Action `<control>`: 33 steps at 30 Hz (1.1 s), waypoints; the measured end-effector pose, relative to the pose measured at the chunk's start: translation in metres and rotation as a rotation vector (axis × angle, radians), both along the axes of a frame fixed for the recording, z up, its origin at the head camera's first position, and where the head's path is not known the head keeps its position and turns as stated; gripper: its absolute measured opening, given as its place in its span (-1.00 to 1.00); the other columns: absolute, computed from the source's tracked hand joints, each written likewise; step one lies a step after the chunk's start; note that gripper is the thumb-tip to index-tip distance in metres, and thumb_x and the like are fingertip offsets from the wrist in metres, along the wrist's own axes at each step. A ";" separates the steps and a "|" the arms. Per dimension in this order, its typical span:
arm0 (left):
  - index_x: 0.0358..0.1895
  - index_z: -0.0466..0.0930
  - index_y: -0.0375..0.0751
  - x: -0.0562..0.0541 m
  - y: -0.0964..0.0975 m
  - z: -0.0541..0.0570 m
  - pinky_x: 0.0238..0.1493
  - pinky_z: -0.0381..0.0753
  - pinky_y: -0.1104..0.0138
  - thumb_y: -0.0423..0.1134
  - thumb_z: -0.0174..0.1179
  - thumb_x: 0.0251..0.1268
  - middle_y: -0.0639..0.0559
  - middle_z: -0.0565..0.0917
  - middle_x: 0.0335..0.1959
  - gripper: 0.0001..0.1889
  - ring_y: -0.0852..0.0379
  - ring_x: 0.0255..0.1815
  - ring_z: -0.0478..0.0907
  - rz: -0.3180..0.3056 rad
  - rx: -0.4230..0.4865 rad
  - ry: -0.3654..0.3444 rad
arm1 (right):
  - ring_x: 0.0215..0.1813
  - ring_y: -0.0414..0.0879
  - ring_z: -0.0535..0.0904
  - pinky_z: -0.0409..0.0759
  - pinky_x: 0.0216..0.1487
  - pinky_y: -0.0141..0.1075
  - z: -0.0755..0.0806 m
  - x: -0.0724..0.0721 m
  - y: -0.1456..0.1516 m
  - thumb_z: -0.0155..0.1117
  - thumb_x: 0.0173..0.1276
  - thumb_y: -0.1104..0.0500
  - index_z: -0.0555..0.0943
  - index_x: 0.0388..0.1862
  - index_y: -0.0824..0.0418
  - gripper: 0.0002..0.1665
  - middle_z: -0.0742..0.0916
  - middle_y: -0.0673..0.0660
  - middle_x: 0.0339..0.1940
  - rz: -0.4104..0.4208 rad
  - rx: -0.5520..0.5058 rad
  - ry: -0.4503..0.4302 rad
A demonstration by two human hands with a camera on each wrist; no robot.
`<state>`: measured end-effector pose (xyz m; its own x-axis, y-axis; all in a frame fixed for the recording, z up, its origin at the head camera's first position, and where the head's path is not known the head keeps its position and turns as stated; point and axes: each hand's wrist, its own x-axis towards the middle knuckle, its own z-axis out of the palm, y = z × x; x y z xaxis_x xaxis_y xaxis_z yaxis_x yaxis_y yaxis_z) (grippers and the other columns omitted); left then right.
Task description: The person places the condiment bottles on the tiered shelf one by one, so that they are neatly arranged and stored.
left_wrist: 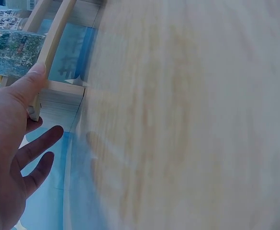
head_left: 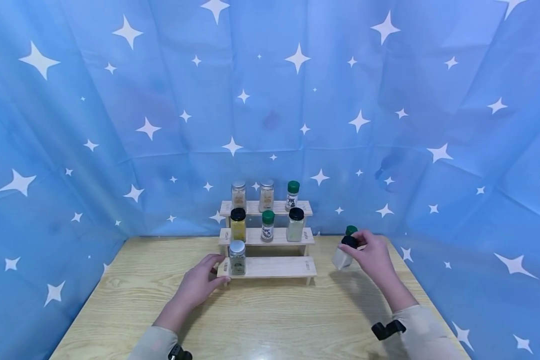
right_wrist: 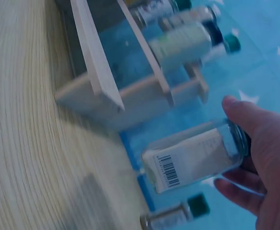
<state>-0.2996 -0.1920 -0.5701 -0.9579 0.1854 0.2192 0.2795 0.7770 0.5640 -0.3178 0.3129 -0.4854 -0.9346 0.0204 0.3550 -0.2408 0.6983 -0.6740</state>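
My right hand pinches a black-capped glass spice jar by its cap, tilted above the table to the right of a three-step wooden rack. Its barcode label faces the right wrist camera. Just behind it stands a green-capped jar, mostly hidden in the head view. At the rack's left side, my left hand grips the end of the lowest step between thumb and index finger, its other fingers spread apart. Close to that thumb, a silver-capped jar of green herbs stands on the lowest step.
Two silver-capped jars and a green-capped jar stand on the top step. The middle step holds a yellow jar with a black cap, a green-capped jar and a pale black-capped jar. A blue star-patterned curtain surrounds the wooden table.
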 end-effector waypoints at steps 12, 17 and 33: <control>0.54 0.57 -0.06 -0.001 -0.001 -0.001 0.17 0.78 0.02 0.04 0.57 0.38 0.06 0.62 0.48 -0.28 0.16 0.05 0.73 0.004 -0.005 0.001 | -0.11 0.06 0.73 0.79 -0.19 -0.11 0.008 0.013 -0.051 0.72 0.35 -0.08 0.67 0.04 0.22 -0.46 0.78 0.16 -0.12 0.043 0.024 0.042; 0.53 0.57 -0.06 -0.001 -0.001 -0.001 0.16 0.79 0.03 0.04 0.57 0.39 0.06 0.62 0.47 -0.28 0.16 0.05 0.73 0.001 -0.002 0.004 | -0.11 0.05 0.71 0.80 -0.17 -0.10 0.008 0.015 -0.073 0.74 0.33 -0.07 0.70 0.04 0.21 -0.47 0.78 0.14 -0.12 0.063 0.026 0.047; 0.52 0.58 -0.05 0.001 -0.001 0.000 0.18 0.78 0.01 0.04 0.57 0.39 0.06 0.63 0.47 -0.30 0.13 0.09 0.73 0.007 0.013 0.003 | -0.18 -0.08 0.69 0.76 -0.24 -0.21 0.009 0.011 -0.139 0.77 0.29 -0.06 0.66 -0.04 0.08 -0.51 0.73 0.00 -0.19 0.174 -0.027 0.033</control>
<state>-0.2990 -0.1930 -0.5701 -0.9584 0.1761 0.2245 0.2761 0.7714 0.5734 -0.3070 0.1742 -0.4767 -0.9126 -0.1304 0.3874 -0.3789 0.6257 -0.6819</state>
